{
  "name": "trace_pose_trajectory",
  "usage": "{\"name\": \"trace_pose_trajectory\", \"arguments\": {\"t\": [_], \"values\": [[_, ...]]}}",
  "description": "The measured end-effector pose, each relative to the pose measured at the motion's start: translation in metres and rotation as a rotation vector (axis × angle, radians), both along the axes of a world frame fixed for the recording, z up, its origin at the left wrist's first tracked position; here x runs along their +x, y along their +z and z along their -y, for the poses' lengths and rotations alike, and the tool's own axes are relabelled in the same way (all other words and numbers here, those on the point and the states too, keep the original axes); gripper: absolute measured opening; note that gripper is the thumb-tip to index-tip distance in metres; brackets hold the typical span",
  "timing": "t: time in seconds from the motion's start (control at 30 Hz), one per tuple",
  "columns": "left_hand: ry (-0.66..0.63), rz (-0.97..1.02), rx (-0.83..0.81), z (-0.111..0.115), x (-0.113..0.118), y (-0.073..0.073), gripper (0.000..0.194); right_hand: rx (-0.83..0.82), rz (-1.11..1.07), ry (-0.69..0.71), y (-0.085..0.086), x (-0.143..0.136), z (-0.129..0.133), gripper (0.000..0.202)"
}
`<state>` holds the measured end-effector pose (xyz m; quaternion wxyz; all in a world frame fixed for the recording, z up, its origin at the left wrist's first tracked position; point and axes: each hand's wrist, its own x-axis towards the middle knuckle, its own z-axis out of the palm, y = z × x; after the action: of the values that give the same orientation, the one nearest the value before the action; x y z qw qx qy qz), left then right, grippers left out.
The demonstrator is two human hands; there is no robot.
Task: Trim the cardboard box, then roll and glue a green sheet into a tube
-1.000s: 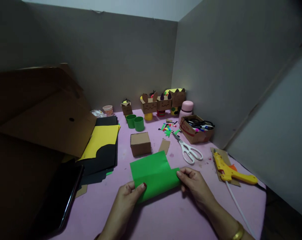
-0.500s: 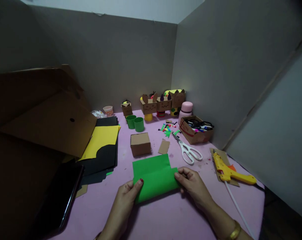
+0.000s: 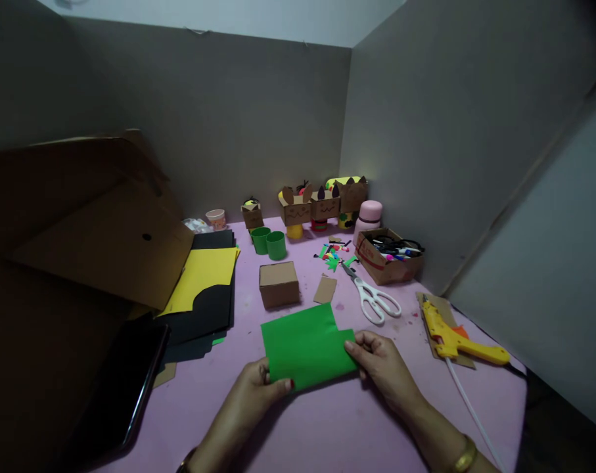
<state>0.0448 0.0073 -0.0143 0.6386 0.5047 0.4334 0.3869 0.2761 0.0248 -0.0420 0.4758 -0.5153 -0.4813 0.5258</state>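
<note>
A sheet of green paper (image 3: 305, 351) with a notch cut from its upper right corner is held between both hands above the pink table. My left hand (image 3: 261, 387) grips its lower left corner, thumb lying along the bottom edge. At the right edge, my right hand (image 3: 376, 361) pinches the paper between thumb and fingers. Just beyond the sheet sits a small closed cardboard box (image 3: 278, 284). Beside that box lies a flat cardboard piece (image 3: 325, 289). White-handled scissors (image 3: 374, 299) rest to the right, blades pointing away.
A yellow glue gun (image 3: 455, 341) lies at right on cardboard. Behind stand green paper rings (image 3: 276, 246), cardboard animal figures (image 3: 296, 210), a pink bottle (image 3: 369, 217) and a box of pens (image 3: 389, 259). At left are black and yellow sheets (image 3: 206, 279), a phone (image 3: 125, 394) and large cardboard (image 3: 105, 243).
My left thumb has slid down and right to the paper's bottom edge. The sheet's curved lower part now looks flatter. My right hand keeps its pinch.
</note>
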Motion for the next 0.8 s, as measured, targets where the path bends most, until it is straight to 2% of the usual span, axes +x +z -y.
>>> {"name": "trace_pose_trajectory", "arguments": {"t": [0.13, 0.27, 0.37, 0.47, 0.67, 0.8], "values": [[0.068, -0.107, -0.025, 0.0004, 0.0017, 0.0018, 0.033, 0.001, -0.003, 0.007, -0.0011, 0.0002, 0.0001, 0.038], [0.155, -0.086, 0.022, 0.0024, 0.0043, 0.0078, 0.034, -0.005, -0.007, 0.008, -0.0005, -0.0001, 0.0, 0.037], [0.234, -0.069, 0.047, 0.0032, 0.0054, 0.0058, 0.035, -0.008, -0.006, 0.013, 0.0006, -0.0003, 0.0001, 0.037], [0.287, -0.057, -0.009, 0.0032, 0.005, 0.0013, 0.032, -0.013, -0.007, 0.019, 0.0012, -0.0006, -0.0001, 0.036], [0.261, 0.069, -0.151, 0.0003, 0.0003, 0.0037, 0.03, -0.009, 0.009, -0.004, 0.0025, -0.004, -0.0025, 0.035], [0.204, 0.099, -0.205, -0.0023, -0.0014, 0.0047, 0.037, 0.005, 0.039, -0.034, 0.0035, -0.0047, -0.0061, 0.031]]}}
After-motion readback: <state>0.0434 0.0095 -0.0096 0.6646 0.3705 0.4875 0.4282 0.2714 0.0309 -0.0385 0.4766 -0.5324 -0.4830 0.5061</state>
